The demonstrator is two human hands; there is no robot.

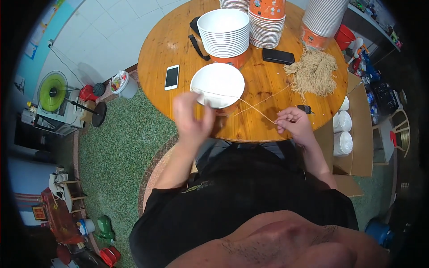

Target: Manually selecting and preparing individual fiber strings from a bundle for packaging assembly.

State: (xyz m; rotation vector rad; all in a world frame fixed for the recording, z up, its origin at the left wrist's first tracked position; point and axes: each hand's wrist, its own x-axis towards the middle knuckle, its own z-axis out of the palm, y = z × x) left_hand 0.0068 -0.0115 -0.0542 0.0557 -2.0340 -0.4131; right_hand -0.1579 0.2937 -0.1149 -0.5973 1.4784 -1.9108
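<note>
A white paper bucket [219, 76] with an orange outside stands near the table's front edge, its opening facing me. A thin tan string [254, 108] crosses its mouth and runs down to the right. My right hand [295, 125] pinches the string between thumb and fingers. At the bucket's left rim is my left hand [192, 118], smeared by motion; the string's far end reaches toward its fingertips, but whether they grip it is unclear. Something whitish, blurred, shows low inside the bucket. To the right lies a bundle of tan strings [315, 71].
Stacks of nested buckets [223, 38] stand at the back of the round wooden table [163, 49]. A white phone [171, 77] lies left, a black phone [278, 56] right. Dark keys [304, 109] lie beyond my right hand. A cardboard box [361, 134] with white rolls stands at right.
</note>
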